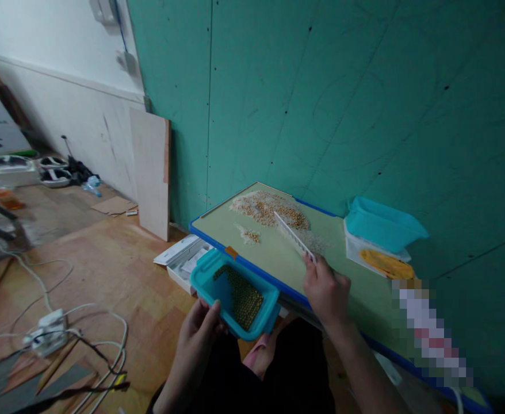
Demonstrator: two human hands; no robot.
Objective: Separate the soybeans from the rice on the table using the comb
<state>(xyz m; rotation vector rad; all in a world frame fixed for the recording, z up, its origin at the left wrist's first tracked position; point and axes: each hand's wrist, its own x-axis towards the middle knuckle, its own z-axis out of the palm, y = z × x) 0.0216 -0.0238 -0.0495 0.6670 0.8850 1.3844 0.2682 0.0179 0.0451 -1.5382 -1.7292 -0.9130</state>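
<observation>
My left hand (198,333) grips the near end of a teal plastic tray (211,270) holding a layer of small yellowish beans (240,296); the tray is held just below the table's blue front edge. My right hand (326,290) is closed round one end of a white ruler-like strip (293,236) that reaches out over the green tabletop (270,256). The strip's far end lies beside a spread pile of mixed beans and rice (270,208). A small separate heap of grains (249,234) sits left of the strip.
A teal container (382,224) rests on a white box with a yellow lid (386,263) at the table's right. Teal wall panels stand behind. An open white box (186,260) lies on the wooden floor, with a power strip and cables (48,333) to the left.
</observation>
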